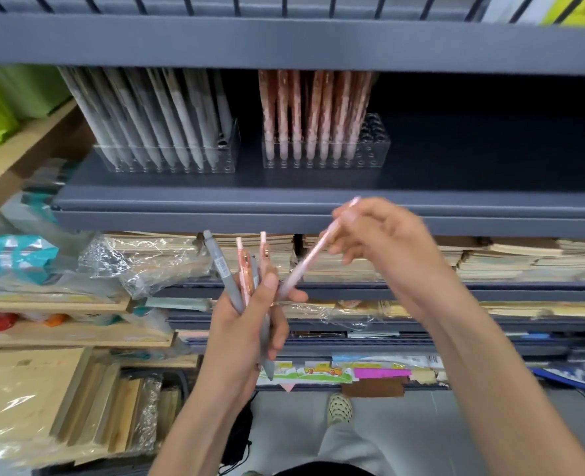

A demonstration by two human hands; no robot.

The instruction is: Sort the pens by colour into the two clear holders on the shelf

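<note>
Two clear holders stand on the dark grey shelf (456, 197). The left holder (167, 161) is packed with several grey pens (153, 115). Several pink pens (315, 108) fill most of the right holder (370, 156), whose right end has bare holes. Below the shelf edge, my left hand (246, 324) grips a bunch of grey and pink pens (246, 273) that point upward. My right hand (384, 242) pinches one pink pen (318, 249) near its top; the pen slants down to the left, its lower end by my left thumb.
Stacks of notebooks and wrapped paper fill the lower shelves (353, 293). Wooden racks with packaged goods (61, 338) stand at the left, green bags (6, 104) at the upper left. An upper shelf edge (284, 42) overhangs the holders.
</note>
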